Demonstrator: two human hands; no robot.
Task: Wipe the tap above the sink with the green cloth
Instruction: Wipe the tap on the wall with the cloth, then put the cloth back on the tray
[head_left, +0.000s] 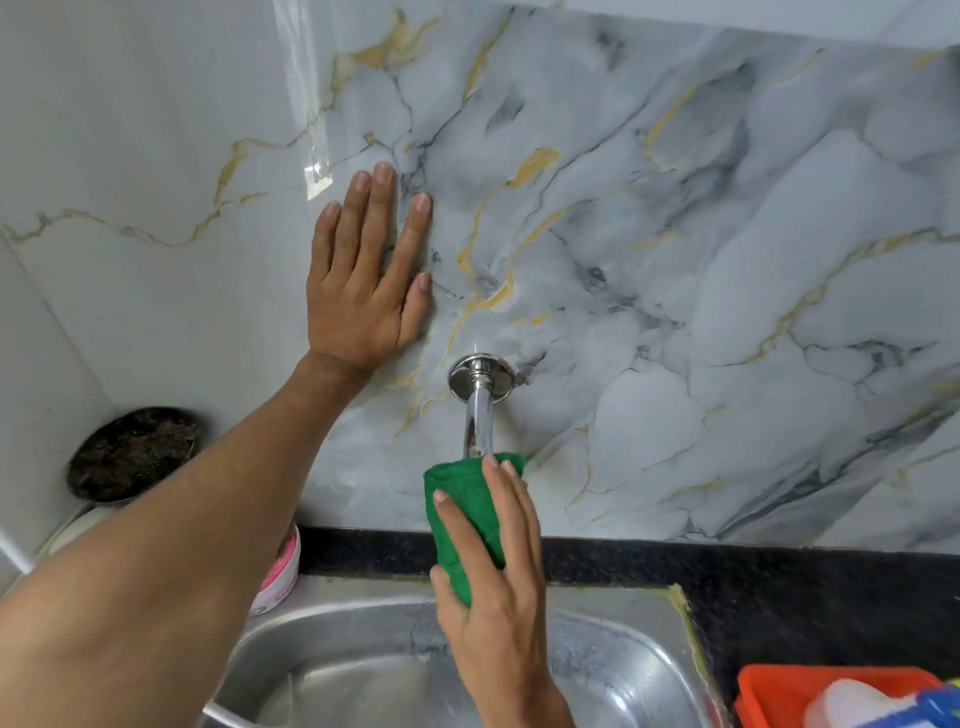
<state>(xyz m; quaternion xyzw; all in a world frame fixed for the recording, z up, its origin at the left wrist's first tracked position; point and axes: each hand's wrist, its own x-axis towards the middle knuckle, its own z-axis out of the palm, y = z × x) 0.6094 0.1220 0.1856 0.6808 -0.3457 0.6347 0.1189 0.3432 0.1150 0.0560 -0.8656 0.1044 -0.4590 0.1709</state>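
Observation:
A chrome tap (478, 410) comes out of the marble wall through a round flange and curves down over the steel sink (623, 654). My right hand (493, 582) holds a folded green cloth (462, 519) wrapped around the tap's lower part, which the cloth hides. My left hand (363, 280) is pressed flat on the wall, fingers spread, up and left of the flange, holding nothing.
A black stone counter (779, 577) runs behind the sink. A pink-lidded white tub (280, 577) stands at the sink's left. A dark round pan (132, 454) rests in the left corner. An orange tray (769, 691) with bottles is at the lower right.

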